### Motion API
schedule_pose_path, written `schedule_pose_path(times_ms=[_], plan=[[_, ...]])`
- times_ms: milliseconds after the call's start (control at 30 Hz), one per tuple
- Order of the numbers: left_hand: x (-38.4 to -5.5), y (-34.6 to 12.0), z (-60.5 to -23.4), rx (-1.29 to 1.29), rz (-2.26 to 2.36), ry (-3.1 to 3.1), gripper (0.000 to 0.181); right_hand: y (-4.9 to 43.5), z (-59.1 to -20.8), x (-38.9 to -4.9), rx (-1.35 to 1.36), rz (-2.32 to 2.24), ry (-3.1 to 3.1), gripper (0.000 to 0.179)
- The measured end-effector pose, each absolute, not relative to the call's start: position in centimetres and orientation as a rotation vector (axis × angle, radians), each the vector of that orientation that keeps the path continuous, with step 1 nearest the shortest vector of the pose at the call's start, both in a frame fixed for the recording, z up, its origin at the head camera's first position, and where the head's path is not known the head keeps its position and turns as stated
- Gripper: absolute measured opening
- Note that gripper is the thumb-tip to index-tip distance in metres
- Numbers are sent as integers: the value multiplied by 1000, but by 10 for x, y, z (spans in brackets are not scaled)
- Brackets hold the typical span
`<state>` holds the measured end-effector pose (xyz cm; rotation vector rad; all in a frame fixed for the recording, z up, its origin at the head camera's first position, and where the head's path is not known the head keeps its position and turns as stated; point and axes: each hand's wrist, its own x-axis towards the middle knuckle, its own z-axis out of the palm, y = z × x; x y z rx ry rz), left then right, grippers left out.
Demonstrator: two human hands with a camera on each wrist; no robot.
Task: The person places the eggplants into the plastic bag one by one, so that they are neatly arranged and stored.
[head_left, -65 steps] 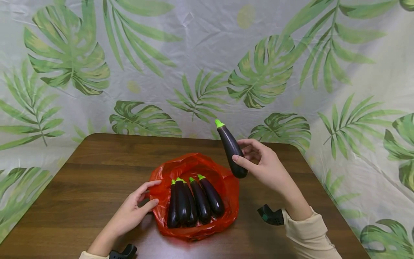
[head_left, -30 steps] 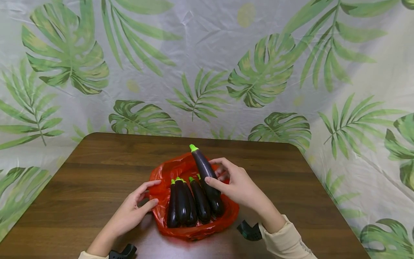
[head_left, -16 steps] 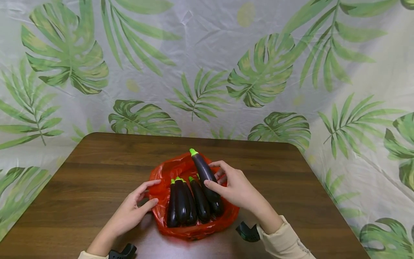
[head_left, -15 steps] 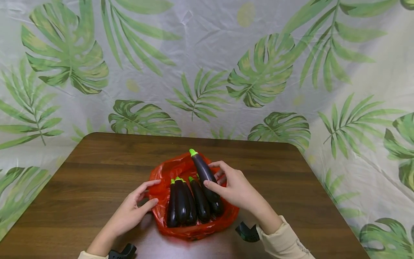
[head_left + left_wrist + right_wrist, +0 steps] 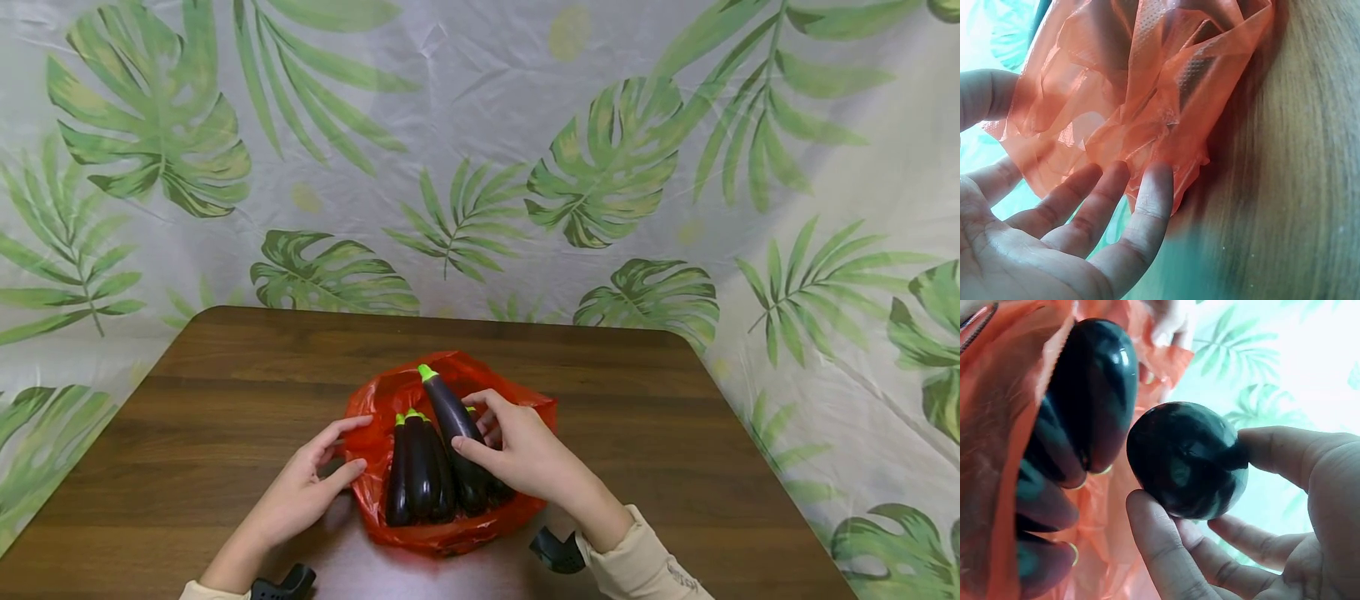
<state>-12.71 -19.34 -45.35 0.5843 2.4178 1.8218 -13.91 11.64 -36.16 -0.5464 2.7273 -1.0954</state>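
My right hand (image 5: 525, 454) holds a dark purple eggplant (image 5: 452, 414) with a bright green cap between thumb and fingers. It tilts over the open red plastic bag (image 5: 517, 392). In the right wrist view the held eggplant (image 5: 1188, 459) shows its rounded end, apart from the eggplants (image 5: 1100, 375) in the bag. Several eggplants (image 5: 422, 467) lie side by side in the bag, caps away from me; those at right are partly hidden by the held one. My left hand (image 5: 303, 483) holds the bag's left side lightly, its fingertips on the crumpled plastic (image 5: 1147, 119).
A brown wooden table (image 5: 217, 433) with rounded far corners bears the bag. Behind it hangs a pale cloth (image 5: 480, 100) printed with green leaves. Dark wrist-worn devices (image 5: 558, 550) sit near both cuffs.
My right hand has carried its eggplant from right of the bag to over it, then lower and further left above the other eggplants. The left hand has stayed at the bag's left side.
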Motion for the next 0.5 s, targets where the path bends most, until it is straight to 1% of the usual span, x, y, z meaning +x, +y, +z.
schedule_pose_path(times_ms=[500], plan=[[-127, -193, -454, 605, 1821, 2436, 49, 132, -366, -138, -508, -990, 2757, 56]])
